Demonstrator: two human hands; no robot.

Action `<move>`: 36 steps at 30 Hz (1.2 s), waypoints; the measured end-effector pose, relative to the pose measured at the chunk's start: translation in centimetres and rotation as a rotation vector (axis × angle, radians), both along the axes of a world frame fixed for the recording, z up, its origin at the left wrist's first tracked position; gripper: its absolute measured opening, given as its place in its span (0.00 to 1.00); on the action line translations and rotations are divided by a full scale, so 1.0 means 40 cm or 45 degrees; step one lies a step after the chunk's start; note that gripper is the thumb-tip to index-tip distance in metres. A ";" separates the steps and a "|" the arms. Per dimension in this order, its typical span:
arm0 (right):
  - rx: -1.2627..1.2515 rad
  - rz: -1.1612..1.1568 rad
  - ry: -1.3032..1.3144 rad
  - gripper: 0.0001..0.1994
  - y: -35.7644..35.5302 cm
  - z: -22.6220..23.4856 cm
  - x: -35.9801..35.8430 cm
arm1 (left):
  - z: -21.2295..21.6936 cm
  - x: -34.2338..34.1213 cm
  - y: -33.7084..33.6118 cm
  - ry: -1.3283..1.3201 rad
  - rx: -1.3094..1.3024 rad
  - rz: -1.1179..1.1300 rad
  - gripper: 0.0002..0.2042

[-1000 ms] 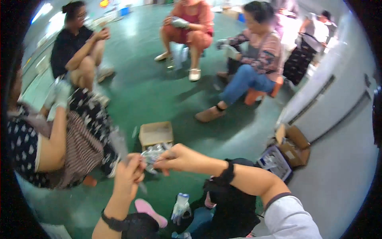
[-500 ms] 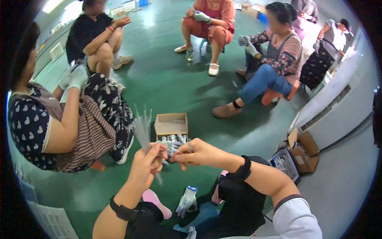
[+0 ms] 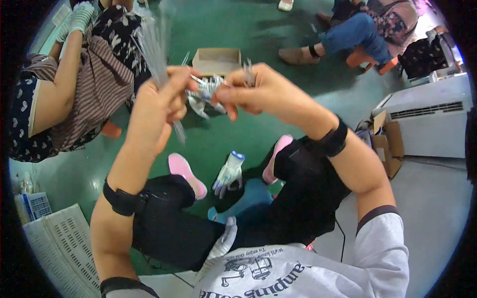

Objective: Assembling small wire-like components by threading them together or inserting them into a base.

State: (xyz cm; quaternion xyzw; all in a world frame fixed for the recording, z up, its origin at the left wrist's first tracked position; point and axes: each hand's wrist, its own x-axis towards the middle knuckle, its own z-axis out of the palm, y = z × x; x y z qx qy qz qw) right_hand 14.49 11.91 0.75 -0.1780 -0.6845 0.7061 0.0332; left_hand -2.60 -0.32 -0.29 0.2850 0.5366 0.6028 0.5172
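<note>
Strips (image 3: 153, 49), clear and thin, are standing in a loose bundle at the left hand (image 3: 158, 102), which is closing around them with thumb and fingers. Their long axis is running aslant from upper left to lower right across the view. The upper ends are fanning out, pointing away from the person and a little to the left; the lower ends are poking out below the fist in a narrower tuft, pointing back toward the person and slightly right. Most of the length is showing above the hand.

The right hand (image 3: 253, 88) is curling with its thumb pressing toward the forefinger, near the left fingertips; what is lying between those tips is too small to tell. A short clear piece (image 3: 248, 73) is sticking out among its fingers, pointing upward in the view, away from the person.

Behind the hands, an open box (image 3: 217, 58) is sitting on the green floor (image 3: 263, 119), its tan wall facing the person. Silvery pieces (image 3: 199, 107) are showing between the hands, partly covered by them, and their direction is hard to tell.

A striped glove (image 3: 230, 171) is lying between two pink shoes (image 3: 186, 175), its cuff pointing away and its fingers pointing back. Co-workers are sitting at upper left (image 3: 94, 74) and upper right (image 3: 355, 37). A carton (image 3: 394, 139) is standing by the wall on the right.
</note>
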 end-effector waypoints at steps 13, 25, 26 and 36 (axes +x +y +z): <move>-0.128 -0.109 0.346 0.13 -0.024 0.001 0.019 | 0.032 0.117 0.002 -0.117 -0.410 -0.367 0.09; -0.219 -0.604 0.299 0.12 0.124 0.035 0.087 | -0.065 0.143 0.201 -0.580 0.015 -0.932 0.38; -0.083 -0.683 0.334 0.12 0.132 0.040 0.096 | -0.112 0.179 0.185 -0.364 -0.132 -0.434 0.22; 0.269 -0.704 0.387 0.07 0.167 0.034 0.086 | -0.925 0.201 -0.183 0.961 -0.700 -0.965 0.16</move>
